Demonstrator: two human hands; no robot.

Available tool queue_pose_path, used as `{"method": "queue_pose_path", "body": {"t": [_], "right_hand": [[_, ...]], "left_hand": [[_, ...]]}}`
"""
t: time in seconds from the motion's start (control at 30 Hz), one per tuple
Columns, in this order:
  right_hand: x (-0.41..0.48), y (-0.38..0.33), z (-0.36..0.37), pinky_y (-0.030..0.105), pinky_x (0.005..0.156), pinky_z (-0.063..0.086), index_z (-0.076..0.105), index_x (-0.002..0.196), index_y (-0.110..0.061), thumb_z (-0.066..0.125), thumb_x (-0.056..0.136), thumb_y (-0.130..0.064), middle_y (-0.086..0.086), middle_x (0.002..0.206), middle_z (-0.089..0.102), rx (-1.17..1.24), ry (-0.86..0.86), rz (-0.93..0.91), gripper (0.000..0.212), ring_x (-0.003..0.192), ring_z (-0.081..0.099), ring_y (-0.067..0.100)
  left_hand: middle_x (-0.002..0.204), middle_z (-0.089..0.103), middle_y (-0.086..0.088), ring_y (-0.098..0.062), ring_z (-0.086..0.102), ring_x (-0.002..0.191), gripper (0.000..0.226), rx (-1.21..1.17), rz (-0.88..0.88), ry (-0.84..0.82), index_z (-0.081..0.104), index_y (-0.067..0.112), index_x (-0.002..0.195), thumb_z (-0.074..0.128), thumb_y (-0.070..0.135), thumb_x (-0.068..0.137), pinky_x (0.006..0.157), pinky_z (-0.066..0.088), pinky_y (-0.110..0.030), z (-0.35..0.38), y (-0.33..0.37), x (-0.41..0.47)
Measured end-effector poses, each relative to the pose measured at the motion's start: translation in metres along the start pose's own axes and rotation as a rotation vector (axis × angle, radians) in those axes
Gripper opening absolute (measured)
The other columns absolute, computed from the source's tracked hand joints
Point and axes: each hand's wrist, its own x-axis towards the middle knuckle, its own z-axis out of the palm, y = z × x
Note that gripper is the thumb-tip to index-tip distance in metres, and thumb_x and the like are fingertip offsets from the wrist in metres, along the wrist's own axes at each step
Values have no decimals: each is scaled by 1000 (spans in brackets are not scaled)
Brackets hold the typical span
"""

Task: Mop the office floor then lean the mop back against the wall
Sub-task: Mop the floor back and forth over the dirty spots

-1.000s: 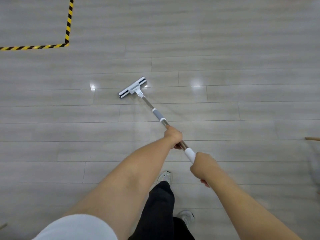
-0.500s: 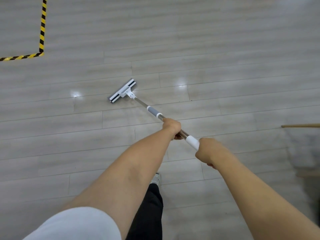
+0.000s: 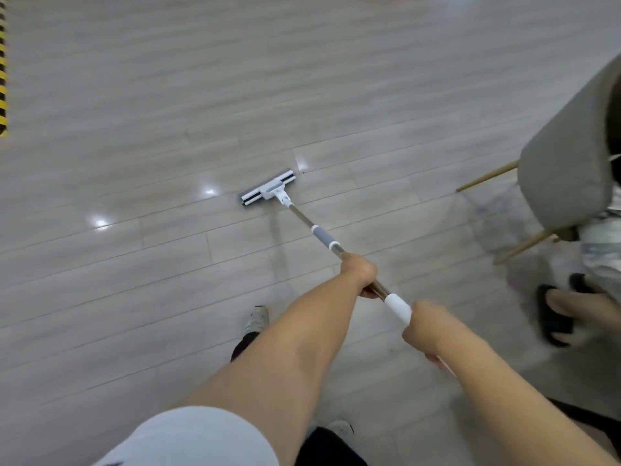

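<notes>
A flat mop with a white rectangular head edged in black point(image 3: 268, 191) lies pressed to the pale grey wood-look plank floor point(image 3: 134, 297), just above the centre of the frame. Its head is set slightly askew to the plank seams, and its silver metal pole slants down and to the right towards the person. The pole carries a grey sleeve partway along and a white sleeve nearer the top. The left hand point(image 3: 359, 272) grips the bare metal between the two sleeves, fingers wrapped tightly round the pole. The right hand point(image 3: 426, 327) holds the pole just behind the white sleeve, its fingers curled under and round it, and the pole's end is hidden by the hand. Both bare forearms reach in from the bottom edge, the left one coming out of a short white sleeve point(image 3: 188, 438). A grey-white trainer point(image 3: 257, 319) stands on the floor in the lower middle, left of the left arm. At the right edge stands a grey upholstered chair with thin wooden legs point(image 3: 568, 169), and below it is another person's foot in a black sandal point(image 3: 554, 314). A strip of yellow-and-black striped tape point(image 3: 2, 62) runs down the upper left edge.
</notes>
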Motion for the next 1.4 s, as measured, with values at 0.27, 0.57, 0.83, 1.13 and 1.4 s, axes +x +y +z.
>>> {"method": "queue_pose_path", "body": {"t": [0.27, 0.57, 0.83, 1.13, 1.4], "right_hand": [[-57, 49, 90, 21, 37, 40, 48, 106, -7, 45, 90, 0, 11, 79, 57, 222, -55, -19, 17, 48, 56, 20], [-54, 36, 114, 34, 46, 59, 44, 104, -7, 48, 87, 0, 14, 80, 62, 307, -36, -95, 19, 44, 64, 23], [-20, -16, 115, 28, 41, 52, 49, 128, -3, 57, 94, -4, 11, 84, 58, 344, -56, -79, 35, 50, 64, 20], [50, -101, 62, 45, 67, 64, 55, 116, -4, 61, 87, -9, 15, 98, 66, 516, -82, -76, 30, 76, 73, 31], [153, -151, -51, 28, 40, 49, 53, 111, -5, 54, 87, -4, 16, 79, 66, 546, -30, -119, 24, 35, 55, 20]], "left_hand": [[111, 64, -24, -41, 71, 90, 43, 104, -16, 86, 31, 9, 139, 39, 6, 97, 73, 62, -47, 39, -87, -66], [108, 63, -18, -32, 70, 82, 80, 148, 24, 123, 2, 29, 158, 39, 8, 91, 55, 60, -36, 20, -106, -67], [102, 61, -17, -31, 66, 74, 77, 160, 40, 152, 8, 32, 157, 40, 12, 90, 54, 59, -35, -21, -95, -28], [95, 58, -10, -28, 64, 75, 77, 130, 48, 183, 7, 33, 158, 42, 13, 92, 49, 54, -32, -86, -14, 49], [96, 61, -17, -33, 69, 72, 73, 154, 80, 188, 14, 30, 156, 41, 10, 91, 60, 63, -43, -117, 124, 134]]}}
